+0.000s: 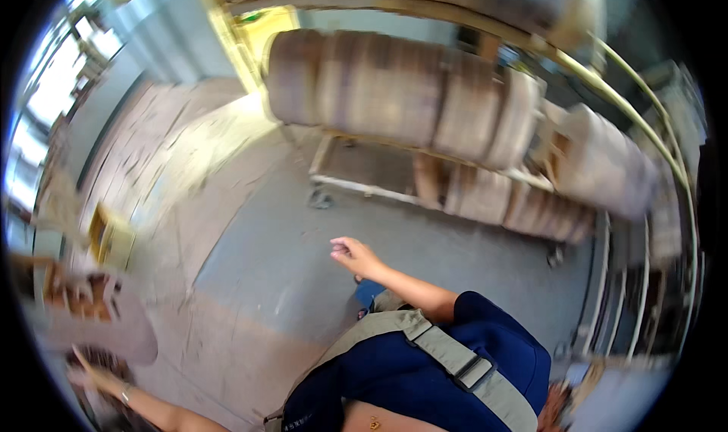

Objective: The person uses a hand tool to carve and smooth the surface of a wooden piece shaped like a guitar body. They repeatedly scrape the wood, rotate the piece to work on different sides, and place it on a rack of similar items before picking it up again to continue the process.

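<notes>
My left hand (97,377) is at the lower left, blurred, with its fingers apart. It appears next to a greyish, rounded surface (125,326); whether they touch I cannot tell. No held object shows in it. Near the middle, my right hand (355,256) hangs over the grey floor, its fingers curled in a loose fist with nothing visible in them. Ahead stands a wheeled metal rack (371,187) carrying large, pale brown rolls (379,87), all smeared by motion.
A second roll (603,159) lies at the right of the rack, with pale metal rails (618,311) below it. Caster wheels (320,199) stick out low on the rack. A small yellow box-like object (111,236) stands at left. Grey and brownish floor (250,227) spreads between.
</notes>
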{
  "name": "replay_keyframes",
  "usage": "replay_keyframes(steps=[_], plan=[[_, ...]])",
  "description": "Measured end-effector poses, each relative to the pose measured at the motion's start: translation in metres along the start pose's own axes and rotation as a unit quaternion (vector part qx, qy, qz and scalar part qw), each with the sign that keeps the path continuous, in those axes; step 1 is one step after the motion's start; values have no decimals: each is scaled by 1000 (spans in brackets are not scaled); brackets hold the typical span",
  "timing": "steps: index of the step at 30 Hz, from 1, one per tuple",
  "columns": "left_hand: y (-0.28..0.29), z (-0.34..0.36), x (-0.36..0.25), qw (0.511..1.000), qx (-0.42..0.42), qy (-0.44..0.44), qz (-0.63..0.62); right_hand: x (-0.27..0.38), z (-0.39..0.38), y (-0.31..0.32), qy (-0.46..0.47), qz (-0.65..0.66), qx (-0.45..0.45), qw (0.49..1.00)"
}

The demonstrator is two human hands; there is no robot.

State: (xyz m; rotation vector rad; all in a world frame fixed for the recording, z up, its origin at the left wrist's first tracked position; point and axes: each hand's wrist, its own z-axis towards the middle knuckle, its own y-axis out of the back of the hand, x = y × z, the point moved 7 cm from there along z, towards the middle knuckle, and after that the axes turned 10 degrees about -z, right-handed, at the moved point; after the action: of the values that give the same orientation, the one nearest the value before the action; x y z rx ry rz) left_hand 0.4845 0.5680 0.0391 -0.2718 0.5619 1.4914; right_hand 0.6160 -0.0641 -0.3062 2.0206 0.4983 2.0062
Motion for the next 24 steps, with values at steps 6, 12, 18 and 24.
replay_keyframes(steps=[6,12,18,24], plan=[[-171,-256,-63,934,128,159,-295,-185,-126,188,-174,191,-316,913],[-243,-548,-574,581,610,36,-538,-302,-172,310,-258,370,-369,813],[-295,-644,-883,698,529,-265,-404,-342,-168,363,-238,393,-300,836],[-393,-695,-939,707,667,-192,-135,-336,-153,365,-260,473,-164,826]])
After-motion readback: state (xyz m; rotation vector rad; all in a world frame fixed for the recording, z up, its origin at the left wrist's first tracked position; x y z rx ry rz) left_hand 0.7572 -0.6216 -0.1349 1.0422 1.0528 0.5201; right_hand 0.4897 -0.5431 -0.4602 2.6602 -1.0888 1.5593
